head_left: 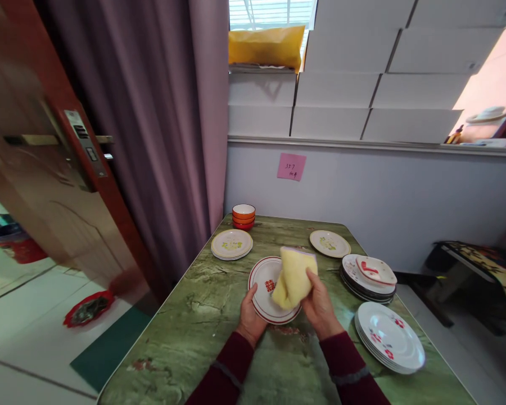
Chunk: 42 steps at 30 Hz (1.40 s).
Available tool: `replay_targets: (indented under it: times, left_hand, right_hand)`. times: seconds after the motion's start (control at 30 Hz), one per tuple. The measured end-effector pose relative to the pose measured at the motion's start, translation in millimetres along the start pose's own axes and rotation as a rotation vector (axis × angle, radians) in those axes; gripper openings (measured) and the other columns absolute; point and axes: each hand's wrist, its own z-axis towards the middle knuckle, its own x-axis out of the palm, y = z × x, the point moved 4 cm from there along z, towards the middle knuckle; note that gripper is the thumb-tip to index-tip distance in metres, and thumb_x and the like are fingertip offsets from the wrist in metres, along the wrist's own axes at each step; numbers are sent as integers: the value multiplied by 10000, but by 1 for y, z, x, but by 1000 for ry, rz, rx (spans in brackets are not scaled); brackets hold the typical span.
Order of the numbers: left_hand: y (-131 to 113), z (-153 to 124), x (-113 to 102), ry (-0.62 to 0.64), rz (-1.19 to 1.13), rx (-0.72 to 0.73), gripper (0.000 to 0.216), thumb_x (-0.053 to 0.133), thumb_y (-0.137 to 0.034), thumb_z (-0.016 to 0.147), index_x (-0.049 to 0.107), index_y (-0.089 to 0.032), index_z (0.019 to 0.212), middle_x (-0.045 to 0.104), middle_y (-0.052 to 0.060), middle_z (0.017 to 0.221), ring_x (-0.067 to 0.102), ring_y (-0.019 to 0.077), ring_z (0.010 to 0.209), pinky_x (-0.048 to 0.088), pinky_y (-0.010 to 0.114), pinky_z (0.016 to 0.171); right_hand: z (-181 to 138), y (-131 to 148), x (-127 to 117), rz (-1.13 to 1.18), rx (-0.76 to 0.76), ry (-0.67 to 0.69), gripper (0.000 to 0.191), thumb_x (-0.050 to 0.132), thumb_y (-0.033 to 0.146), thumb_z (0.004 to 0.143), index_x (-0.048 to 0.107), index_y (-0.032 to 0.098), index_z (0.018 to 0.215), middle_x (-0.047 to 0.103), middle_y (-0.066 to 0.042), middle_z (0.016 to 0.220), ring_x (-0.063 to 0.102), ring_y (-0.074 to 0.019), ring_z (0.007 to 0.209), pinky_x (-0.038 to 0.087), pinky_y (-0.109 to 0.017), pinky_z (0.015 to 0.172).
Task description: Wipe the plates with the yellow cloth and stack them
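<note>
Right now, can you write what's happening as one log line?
left hand: gripping red-rimmed double-happiness plate | right hand: holding yellow cloth over it | right side: floral plate stack

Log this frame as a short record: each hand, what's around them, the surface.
Left hand: holds red-rimmed plate by its edge
Right hand: holds yellow cloth over that plate
Far left: stacked bowls; nearer, stacked plates
Far right: single-looking plate
Right: small dish on a plate stack; nearer, flowered plates
Surface: green table
Wall: pink note
</note>
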Motion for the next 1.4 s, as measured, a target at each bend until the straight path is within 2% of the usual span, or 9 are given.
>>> replay_targets:
  times: [0.13,0.23,0.37,0.57,0.73,0.93,1.17,1.27,1.4]
  left_hand:
    - [1,-2,7,-59,40,21,467,469,-345,969,583,-160,1383,703,126,1256,554,289,1307,302,481,1179]
    - [2,-3,11,-97,45,8,403,481,-336,969,662,-147,1276,719,120,1230,554,278,1308,308,453,1179]
    - [0,-4,13,-77,44,44,406,476,-374,982,669,-145,1256,700,123,1268,509,268,1351,294,441,1185]
    - [0,-3,11,-88,28,76,530,430,-513,981,649,-141,1288,689,146,1280,509,290,1349,288,469,1182]
    - [1,-6,15,-73,47,56,610,416,-555,971,612,-107,1335,705,173,1238,547,304,1307,309,472,1169]
    - [4,-16,17,-25,54,-174,850,411,-759,867,639,-57,1290,696,218,1223,573,365,1263,357,490,1136]
    - [2,-11,23,-49,50,-21,489,465,-461,981,618,-165,1340,675,131,1308,536,284,1324,311,456,1173]
    - [5,-9,20,-44,73,-35,490,478,-383,982,583,-111,1375,682,168,1279,544,304,1315,290,495,1182]
    - [1,-7,12,35,28,26,534,429,-395,993,543,-84,1412,668,194,1277,533,329,1320,244,540,1196]
  right_hand:
    - [-7,8,5,-432,-357,-77,820,713,492,756,433,117,1429,408,-213,1503,348,-356,1412,270,-568,1169]
    - [-22,10,18,-840,-707,101,627,569,472,896,455,184,1441,314,-171,1571,277,-351,1454,234,-597,1174]
    - [-29,-5,27,-1135,-842,316,607,659,449,847,518,277,1412,273,-126,1609,206,-417,1471,228,-664,1143]
    - [-22,-21,15,-1217,-849,339,439,554,174,819,622,178,1253,556,-150,1350,412,-314,1367,262,-580,1181]
    - [-60,-20,6,-1240,-763,289,399,584,175,782,646,222,1174,508,-138,1394,371,-373,1372,330,-604,1128]
    - [-93,-16,37,-1135,-761,453,324,581,236,848,633,217,1167,446,-109,1487,257,-365,1452,336,-587,1149]
    - [-31,7,50,-1185,-928,532,525,570,143,804,584,171,1328,347,-132,1577,175,-349,1497,280,-549,1180]
    - [0,17,31,-1149,-816,355,517,584,175,801,599,183,1318,365,-127,1569,205,-356,1485,258,-553,1179]
    - [18,14,-5,-773,-511,137,525,646,275,747,613,182,1263,509,-138,1446,415,-336,1363,276,-525,1172]
